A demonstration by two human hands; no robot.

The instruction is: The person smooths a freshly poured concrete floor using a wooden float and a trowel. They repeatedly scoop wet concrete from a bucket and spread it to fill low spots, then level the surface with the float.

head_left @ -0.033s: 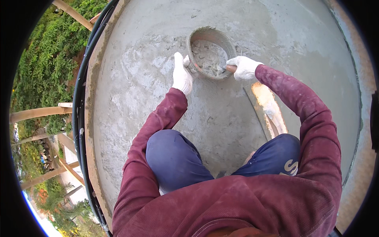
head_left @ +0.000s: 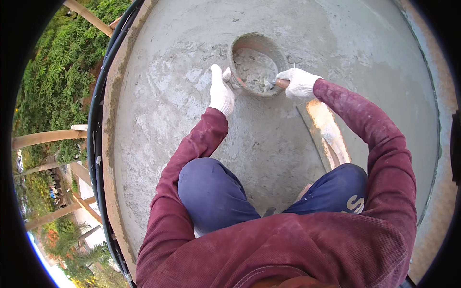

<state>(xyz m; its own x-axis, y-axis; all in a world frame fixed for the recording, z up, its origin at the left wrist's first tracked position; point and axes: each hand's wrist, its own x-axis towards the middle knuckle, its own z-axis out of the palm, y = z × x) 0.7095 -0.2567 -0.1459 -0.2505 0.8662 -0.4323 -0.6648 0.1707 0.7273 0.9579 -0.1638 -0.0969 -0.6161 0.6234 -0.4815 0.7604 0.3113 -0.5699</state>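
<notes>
- Just now, easing the right hand [head_left: 300,83] slightly toward 3 o'clock, still clasping a wooden-handled tool [head_left: 282,83] at the 4 o'clock rim of the bucket [head_left: 260,43].
- Keeping the tool's far end at the grey mix [head_left: 252,65], so, by judgement, continuing the same handling rather than breaking off.
- Keeping the bucket ahead, between 12 and 1 o'clock.
- With the left hand [head_left: 222,92], meeting the bucket's 8 o'clock side, splaying the digits; being unable to tell whether gripping or merely bracing.
- Against the earlier frame, showing the bucket's 9 o'clock edge slightly nearer 3; leaving the left hand and the pale wooden piece [head_left: 322,120], toward 4 o'clock, practically unmoved.
</notes>
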